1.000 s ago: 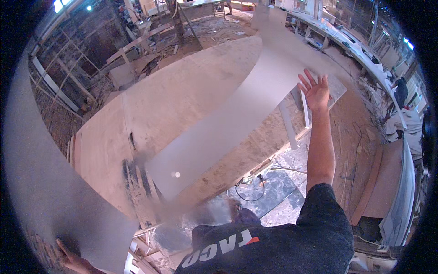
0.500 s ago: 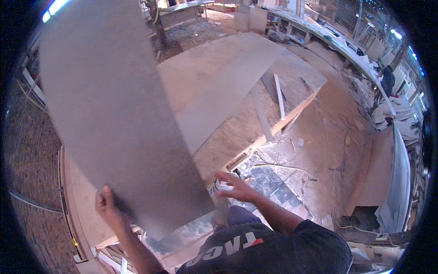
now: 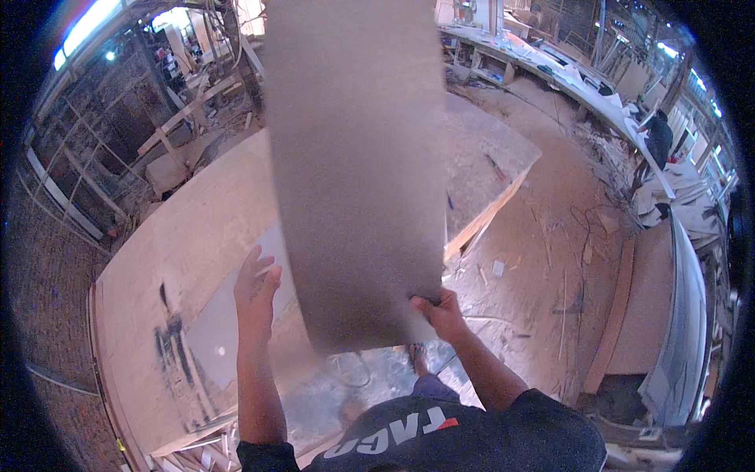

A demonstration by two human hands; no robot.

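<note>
The right hand [image 3: 445, 316] now grips a long panel [image 3: 358, 181] swung from the left, freeing the outspread left hand [image 3: 256, 295] alongside

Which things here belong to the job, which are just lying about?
Likely job:
grey-brown panel, gripped by right hand
left hand, open beside it
pale sheet on table

Seemingly lying about:
white scrap on floor
strips, lower left

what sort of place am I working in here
Probably a woodworking workshop, judging by the broad, stained wooden work surface, the long cluttered bench at upper right, and the large flat sheet held in the right hand.
</note>
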